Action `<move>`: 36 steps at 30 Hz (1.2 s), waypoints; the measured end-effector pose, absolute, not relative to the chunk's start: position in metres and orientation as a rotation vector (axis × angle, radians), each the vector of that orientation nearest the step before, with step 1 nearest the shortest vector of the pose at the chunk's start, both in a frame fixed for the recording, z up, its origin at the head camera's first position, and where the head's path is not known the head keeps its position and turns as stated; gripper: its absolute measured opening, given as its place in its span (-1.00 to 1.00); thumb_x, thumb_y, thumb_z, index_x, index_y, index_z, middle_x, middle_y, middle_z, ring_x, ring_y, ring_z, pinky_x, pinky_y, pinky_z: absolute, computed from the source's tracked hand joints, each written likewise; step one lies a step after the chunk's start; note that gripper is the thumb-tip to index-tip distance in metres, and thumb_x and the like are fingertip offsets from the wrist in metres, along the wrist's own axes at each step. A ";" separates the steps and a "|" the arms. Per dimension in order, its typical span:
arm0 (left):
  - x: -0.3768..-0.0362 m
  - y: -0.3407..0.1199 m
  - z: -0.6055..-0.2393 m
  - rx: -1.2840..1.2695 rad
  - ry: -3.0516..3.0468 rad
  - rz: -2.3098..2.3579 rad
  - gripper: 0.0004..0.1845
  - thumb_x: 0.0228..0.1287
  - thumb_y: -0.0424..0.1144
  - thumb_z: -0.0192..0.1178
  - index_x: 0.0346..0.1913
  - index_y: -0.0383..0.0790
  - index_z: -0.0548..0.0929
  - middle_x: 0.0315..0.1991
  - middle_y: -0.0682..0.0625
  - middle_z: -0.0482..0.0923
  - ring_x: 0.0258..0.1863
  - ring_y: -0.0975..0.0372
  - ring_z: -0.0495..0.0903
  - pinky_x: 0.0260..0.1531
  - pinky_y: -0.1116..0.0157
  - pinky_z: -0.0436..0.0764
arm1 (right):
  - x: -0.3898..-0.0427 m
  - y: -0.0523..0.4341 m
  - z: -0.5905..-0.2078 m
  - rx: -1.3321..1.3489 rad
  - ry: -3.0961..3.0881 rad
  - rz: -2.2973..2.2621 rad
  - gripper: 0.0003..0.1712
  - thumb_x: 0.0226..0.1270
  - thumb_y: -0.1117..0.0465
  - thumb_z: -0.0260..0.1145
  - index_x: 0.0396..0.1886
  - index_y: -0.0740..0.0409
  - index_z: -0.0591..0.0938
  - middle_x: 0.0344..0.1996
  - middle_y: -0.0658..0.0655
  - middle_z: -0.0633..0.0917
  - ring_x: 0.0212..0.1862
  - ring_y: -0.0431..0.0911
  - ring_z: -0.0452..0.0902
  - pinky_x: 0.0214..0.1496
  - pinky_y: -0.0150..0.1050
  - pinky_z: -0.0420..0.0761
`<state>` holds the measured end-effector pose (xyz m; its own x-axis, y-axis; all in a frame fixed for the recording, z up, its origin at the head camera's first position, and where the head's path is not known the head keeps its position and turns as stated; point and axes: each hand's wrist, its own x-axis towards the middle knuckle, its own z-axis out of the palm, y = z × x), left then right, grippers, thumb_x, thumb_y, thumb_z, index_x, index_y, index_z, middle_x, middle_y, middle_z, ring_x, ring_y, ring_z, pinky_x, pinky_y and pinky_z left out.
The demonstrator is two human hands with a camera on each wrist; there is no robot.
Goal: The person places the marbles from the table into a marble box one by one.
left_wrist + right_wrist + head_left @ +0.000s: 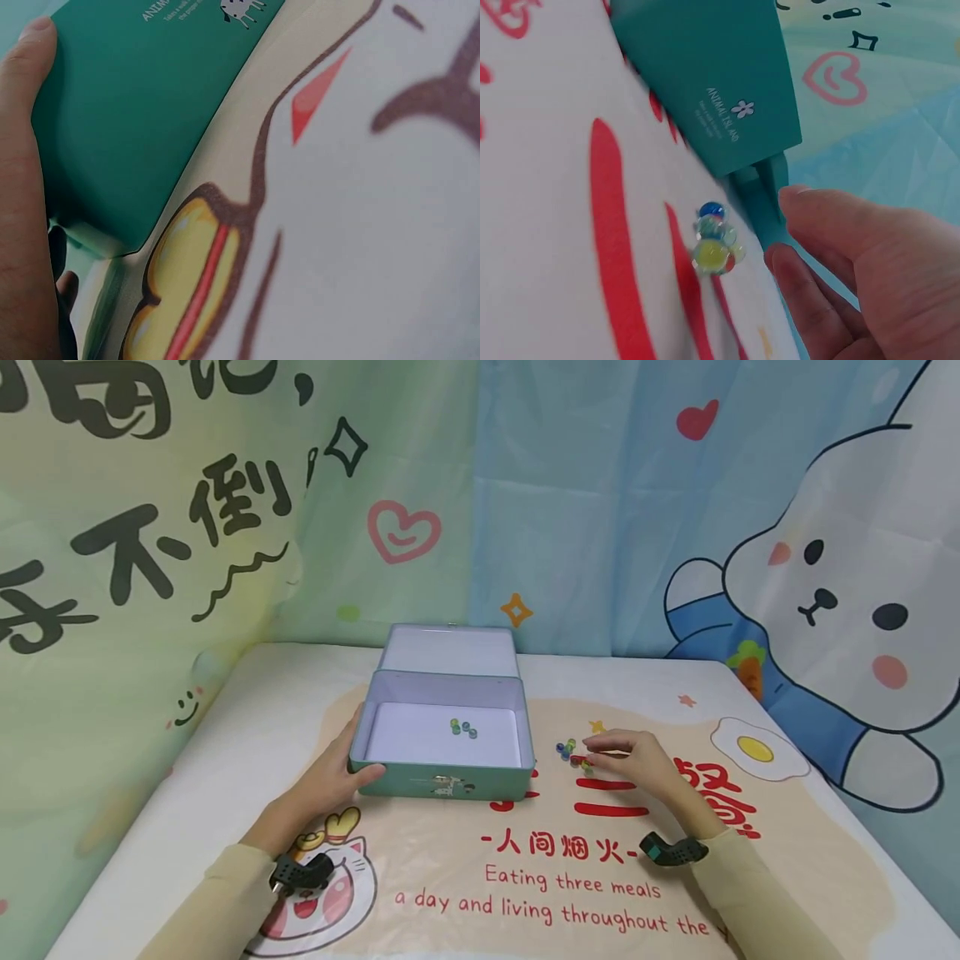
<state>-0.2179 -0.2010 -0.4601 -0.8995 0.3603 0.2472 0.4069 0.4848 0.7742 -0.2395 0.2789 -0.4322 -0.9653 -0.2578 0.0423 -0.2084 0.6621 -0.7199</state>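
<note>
Printed tablecloth (525, 877), cartoon backdrop (825, 568) behind table

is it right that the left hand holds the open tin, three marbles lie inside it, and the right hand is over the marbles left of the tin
Not quite. The head view shows the loose marbles under the right hand lying right of the tin, not left. The rest holds: the left hand holds the tin, with three marbles inside.

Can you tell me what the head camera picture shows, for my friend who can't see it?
A person's left hand holds the corner of an open teal tin box with three marbles inside. The right hand reaches toward more marbles lying on the cartoon tablecloth.
</note>
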 end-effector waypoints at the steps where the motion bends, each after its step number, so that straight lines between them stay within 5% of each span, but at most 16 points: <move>1: -0.218 -0.201 -0.460 -0.692 -2.660 -1.415 0.12 0.16 0.13 0.25 0.50 0.17 -0.41 0.53 -0.22 -0.23 0.46 -0.15 -0.04 0.31 -0.25 0.06 | -0.238 0.281 -0.433 -0.392 2.814 -1.195 -0.57 0.18 0.02 0.39 0.05 0.01 0.67 0.01 0.10 0.68 0.12 0.05 0.54 0.08 -0.13 0.60; 7: -0.217 -0.200 -0.459 -0.700 -2.644 -1.436 0.12 0.16 0.10 0.25 0.50 0.17 -0.40 0.53 -0.22 -0.23 0.46 -0.16 -0.03 0.30 -0.26 0.05 | -0.229 0.286 -0.440 -0.359 2.853 -1.128 -0.60 0.15 -0.02 0.42 0.01 -0.09 0.69 0.03 0.05 0.66 0.13 0.01 0.50 0.14 -0.02 0.54; 11: -0.218 -0.199 -0.461 -0.713 -2.643 -1.443 0.11 0.18 0.09 0.25 0.50 0.17 -0.40 0.53 -0.20 -0.23 0.46 -0.15 -0.03 0.31 -0.24 0.06 | -0.228 0.287 -0.445 -0.305 2.819 -1.123 -0.64 0.12 -0.06 0.43 -0.05 -0.17 0.71 0.00 -0.02 0.67 0.10 -0.05 0.51 0.11 -0.13 0.56; 25: -0.218 -0.200 -0.462 -0.696 -2.659 -1.405 0.12 0.18 0.07 0.25 0.50 0.16 -0.41 0.53 -0.23 -0.26 0.47 -0.17 -0.08 0.31 -0.27 0.03 | -0.228 0.288 -0.457 -0.422 2.797 -1.193 -0.76 0.14 0.07 0.43 -0.16 -0.08 0.75 -0.11 0.02 0.70 -0.03 -0.09 0.61 -0.03 -0.40 0.61; 36: -0.218 -0.198 -0.461 -0.691 -2.649 -1.426 0.10 0.17 0.02 0.26 0.49 0.23 -0.39 0.54 -0.15 -0.26 0.48 -0.10 -0.10 0.34 -0.24 -0.01 | -0.228 0.285 -0.456 -0.460 2.845 -1.167 -0.82 0.15 0.14 0.43 -0.21 -0.09 0.76 -0.17 -0.01 0.70 -0.07 -0.10 0.64 -0.03 -0.31 0.64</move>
<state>-0.2180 -0.1981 -0.4610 -0.8983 0.3585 0.2540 0.4095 0.4734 0.7799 -0.2284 0.2847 -0.4562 -0.9557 -0.2829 0.0810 -0.2583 0.6747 -0.6914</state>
